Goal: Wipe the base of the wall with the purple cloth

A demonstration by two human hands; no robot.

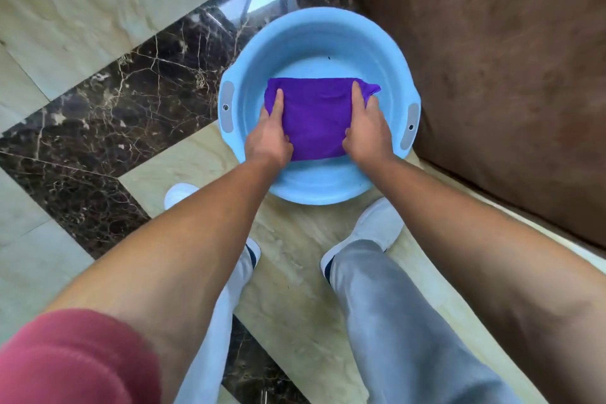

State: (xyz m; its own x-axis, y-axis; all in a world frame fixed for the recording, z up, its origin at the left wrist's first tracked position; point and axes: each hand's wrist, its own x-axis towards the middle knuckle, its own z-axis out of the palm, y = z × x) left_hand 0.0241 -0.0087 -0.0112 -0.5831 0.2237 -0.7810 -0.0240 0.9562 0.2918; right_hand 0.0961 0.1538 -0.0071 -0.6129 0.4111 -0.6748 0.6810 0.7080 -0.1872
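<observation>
Purple cloth point(314, 121) folded flat inside blue basin point(319, 43) on marble floor point(82, 26), beside brown wall point(492, 59). Left hand point(268, 134) gripping cloth's left edge, right hand point(367, 131) its right edge, both closed on fabric.

Bright, even daylight; window glare on dark marble floor point(262, 0); wide-angle edge distortion.

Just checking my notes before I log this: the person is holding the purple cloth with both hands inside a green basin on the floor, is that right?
Nearly. The basin is light blue, not green, as the head view shows. The rest stands: the left hand and the right hand both hold the purple cloth inside the basin, which sits on the floor.
</observation>
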